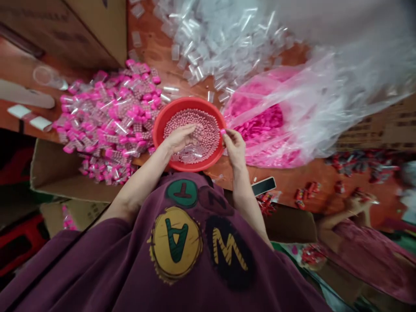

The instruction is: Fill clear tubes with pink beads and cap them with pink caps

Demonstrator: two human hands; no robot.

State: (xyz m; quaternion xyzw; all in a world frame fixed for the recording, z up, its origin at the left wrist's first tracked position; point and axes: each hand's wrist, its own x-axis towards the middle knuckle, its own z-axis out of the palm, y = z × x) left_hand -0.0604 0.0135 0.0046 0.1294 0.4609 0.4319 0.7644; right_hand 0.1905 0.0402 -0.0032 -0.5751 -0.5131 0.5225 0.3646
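Observation:
A red bowl (157, 125) full of small pink beads (208, 130) stands in front of me. Over the beads, my left hand (182, 138) has its fingers closed round a small clear plastic container (197, 132), which seems to have beads in it. Several more clear containers (190, 155) lie on the beads below that hand. At the bowl's right rim, my right hand (234, 146) pinches a bright pink cap (222, 131). To the right, a clear plastic bag (305, 125) holds a heap of pink caps (264, 125).
Left of the bowl lies a pile of bead-filled containers with pink caps (113, 117), partly over a cardboard box (65, 173). Clear empty containers (211, 43) are heaped behind. A phone (264, 186) rests at the table edge. Another person (364, 242) works at the right.

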